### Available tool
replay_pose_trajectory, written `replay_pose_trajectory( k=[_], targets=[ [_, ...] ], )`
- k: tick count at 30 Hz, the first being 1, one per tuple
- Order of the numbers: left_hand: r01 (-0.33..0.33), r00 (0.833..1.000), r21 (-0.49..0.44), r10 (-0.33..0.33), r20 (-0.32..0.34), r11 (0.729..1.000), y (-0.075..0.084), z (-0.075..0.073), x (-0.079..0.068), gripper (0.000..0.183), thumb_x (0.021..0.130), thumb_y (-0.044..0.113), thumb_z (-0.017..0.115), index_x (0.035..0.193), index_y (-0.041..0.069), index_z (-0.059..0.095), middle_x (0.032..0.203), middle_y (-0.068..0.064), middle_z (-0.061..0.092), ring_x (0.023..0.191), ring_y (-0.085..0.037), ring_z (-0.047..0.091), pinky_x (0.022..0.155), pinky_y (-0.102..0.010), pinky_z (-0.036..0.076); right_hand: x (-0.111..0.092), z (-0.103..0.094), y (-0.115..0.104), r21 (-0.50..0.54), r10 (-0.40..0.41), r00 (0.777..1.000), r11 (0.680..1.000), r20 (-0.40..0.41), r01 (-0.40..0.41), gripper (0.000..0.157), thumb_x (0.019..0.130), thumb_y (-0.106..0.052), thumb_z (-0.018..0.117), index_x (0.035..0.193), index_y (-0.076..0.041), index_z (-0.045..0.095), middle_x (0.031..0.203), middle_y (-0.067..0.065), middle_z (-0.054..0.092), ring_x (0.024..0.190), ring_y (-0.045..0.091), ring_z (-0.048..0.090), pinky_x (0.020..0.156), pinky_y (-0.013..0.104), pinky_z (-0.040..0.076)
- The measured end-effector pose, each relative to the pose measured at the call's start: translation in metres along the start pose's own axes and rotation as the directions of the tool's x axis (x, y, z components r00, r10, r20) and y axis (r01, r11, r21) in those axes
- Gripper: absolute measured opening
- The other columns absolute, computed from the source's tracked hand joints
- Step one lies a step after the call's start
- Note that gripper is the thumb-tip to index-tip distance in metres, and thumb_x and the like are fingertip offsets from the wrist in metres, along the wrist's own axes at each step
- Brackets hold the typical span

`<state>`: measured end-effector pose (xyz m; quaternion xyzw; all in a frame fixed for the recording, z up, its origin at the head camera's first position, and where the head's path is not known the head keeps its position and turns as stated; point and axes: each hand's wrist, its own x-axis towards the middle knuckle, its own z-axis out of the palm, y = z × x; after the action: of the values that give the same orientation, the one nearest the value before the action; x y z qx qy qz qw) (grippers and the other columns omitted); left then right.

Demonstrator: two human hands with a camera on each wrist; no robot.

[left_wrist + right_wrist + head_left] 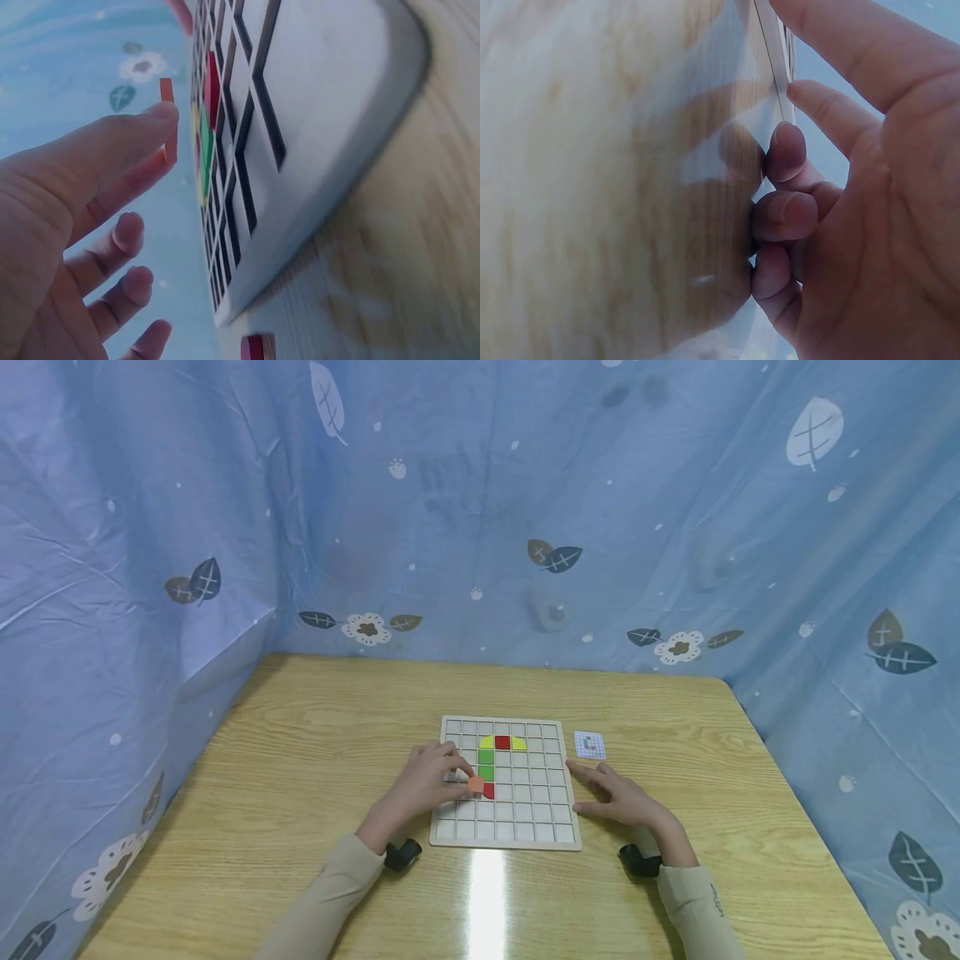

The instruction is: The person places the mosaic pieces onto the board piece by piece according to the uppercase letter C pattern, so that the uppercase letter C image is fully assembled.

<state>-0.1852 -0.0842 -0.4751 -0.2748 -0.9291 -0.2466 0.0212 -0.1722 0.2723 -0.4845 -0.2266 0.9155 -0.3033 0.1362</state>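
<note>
A white grid board (525,837) lies on the table. On it are a red tile (502,742) between two yellow curved tiles, green tiles (486,765) in a column below, and a lower red tile (489,791) with a curved edge. My left hand (429,778) pinches an orange tile (169,135) between thumb and forefinger, over the board beside that lower red tile. In the left wrist view the tile is held clear of the grid. My right hand (618,795) rests at the board's right edge, thumb and forefinger touching it, other fingers bent against the tabletop.
A small card (589,744) printed with a coloured grid pattern lies right of the board. A dark red piece (253,347) sits on the table near the board's edge in the left wrist view. Blue patterned curtain (480,527) surrounds the wooden table (337,693).
</note>
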Motion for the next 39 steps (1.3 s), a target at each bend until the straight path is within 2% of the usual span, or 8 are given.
replay_pose_trajectory(
  k=[9,12,17,24,31,39],
  targets=[
    [-0.027,0.999,0.021,0.026,0.04,0.999,0.009,0.01,0.01,0.021,0.076,0.039,0.074,0.093,0.027,0.071,0.088,0.005,0.053,0.082,-0.012,0.041,0.081,-0.039,0.031,0.0,0.001,0.0,0.003,-0.009,1.0,1.0,-0.006,0.009,0.07,0.084,-0.037,0.066,0.144,-0.015,0.036,0.082,0.003,0.039,0.066,0.011,0.03,0.057,0.022,0.027],
    [-0.021,0.998,0.022,0.019,0.052,1.0,0.013,0.013,0.014,0.019,0.075,0.038,0.075,0.091,0.028,0.072,0.086,0.004,0.052,0.079,-0.012,0.039,0.077,-0.038,0.03,-0.001,0.002,0.001,0.001,-0.019,1.0,1.0,-0.012,0.019,0.07,0.084,-0.036,0.067,0.143,-0.014,0.037,0.081,0.003,0.039,0.065,0.01,0.029,0.056,0.021,0.026],
    [-0.011,0.998,0.06,0.007,0.063,0.998,0.019,0.02,0.02,0.022,0.073,0.042,0.076,0.09,0.028,0.072,0.087,0.006,0.053,0.083,-0.012,0.041,0.079,-0.038,0.031,-0.001,0.002,0.001,0.012,-0.032,0.999,0.999,-0.013,0.032,0.07,0.084,-0.035,0.067,0.143,-0.012,0.036,0.081,0.004,0.038,0.065,0.011,0.028,0.056,0.022,0.025],
    [0.007,0.997,0.103,-0.014,0.072,0.995,0.026,0.025,0.024,0.024,0.073,0.045,0.075,0.089,0.028,0.072,0.083,0.009,0.049,0.079,-0.011,0.038,0.072,-0.033,0.03,-0.001,0.002,0.001,0.011,-0.03,1.0,0.999,-0.009,0.03,0.07,0.084,-0.035,0.067,0.143,-0.012,0.036,0.081,0.004,0.038,0.065,0.011,0.028,0.057,0.022,0.025],
    [0.024,0.996,0.094,-0.032,0.086,0.995,0.028,0.029,0.027,0.023,0.074,0.044,0.075,0.091,0.028,0.072,0.085,0.01,0.049,0.081,-0.011,0.038,0.076,-0.035,0.031,0.0,0.001,0.002,-0.016,-0.01,1.0,1.0,-0.011,0.009,0.071,0.084,-0.038,0.066,0.144,-0.016,0.036,0.084,0.002,0.04,0.066,0.01,0.03,0.058,0.022,0.027],
    [0.023,0.996,0.092,-0.031,0.089,0.996,0.031,0.027,0.027,0.023,0.073,0.044,0.075,0.088,0.027,0.073,0.086,0.009,0.051,0.081,-0.012,0.039,0.078,-0.039,0.032,0.0,0.001,0.0,-0.007,-0.02,1.0,1.0,-0.014,0.02,0.07,0.084,-0.035,0.067,0.143,-0.013,0.037,0.082,0.003,0.039,0.065,0.011,0.029,0.056,0.022,0.025]
  ],
)
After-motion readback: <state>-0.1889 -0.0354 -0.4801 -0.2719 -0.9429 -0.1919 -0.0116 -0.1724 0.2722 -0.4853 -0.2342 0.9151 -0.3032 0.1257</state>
